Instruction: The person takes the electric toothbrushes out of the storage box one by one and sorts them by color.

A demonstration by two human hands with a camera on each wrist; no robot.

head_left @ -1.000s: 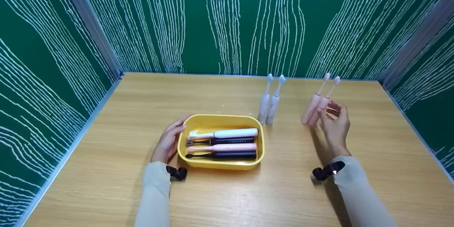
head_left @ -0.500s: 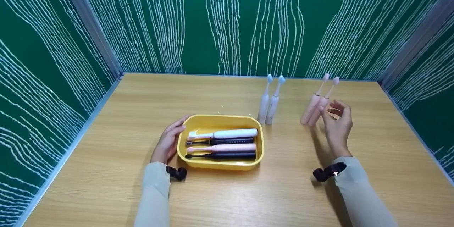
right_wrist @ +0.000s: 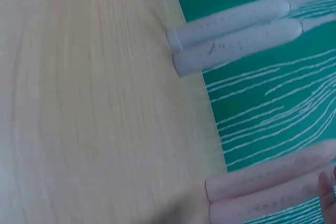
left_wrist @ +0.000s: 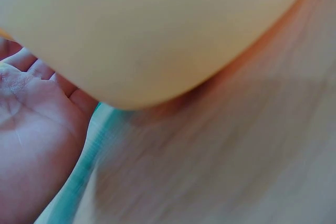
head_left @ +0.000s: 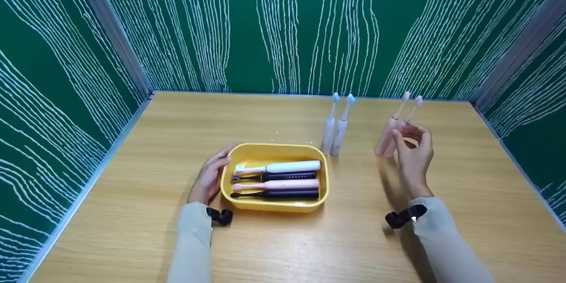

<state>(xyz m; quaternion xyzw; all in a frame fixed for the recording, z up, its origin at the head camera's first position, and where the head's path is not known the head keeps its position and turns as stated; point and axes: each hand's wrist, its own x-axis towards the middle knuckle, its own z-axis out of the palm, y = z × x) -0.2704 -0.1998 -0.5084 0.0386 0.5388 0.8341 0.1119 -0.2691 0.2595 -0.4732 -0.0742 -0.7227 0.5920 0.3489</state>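
Toothbrushes of pale pink plastic (head_left: 387,135), slim, cylindrical and electric, stand side by side on the pale wood worktop (head_left: 132,185). The right hand (head_left: 414,159) pinches the right-hand pink brush (right_wrist: 262,204) high on its handle, thumb to one side, curled fingers to the other; whether it bears any weight, I cannot tell. Each brush should feel fairly light, stiff and handle-heavy, with a smooth skin that may slip under dry fingertips. The upper handle, below the collar, looks the sound place to hold; the thin neck is probably the fragile part. On so narrow a base, the other pink brush could topple if nudged. The left hand (head_left: 210,177) rests against a yellow, round-cornered plastic tub (head_left: 274,207), fingers laid along its outside wall, thumb at the rim. Four slim electric toothbrushes (head_left: 292,184), white, pink and dark, lie inside.
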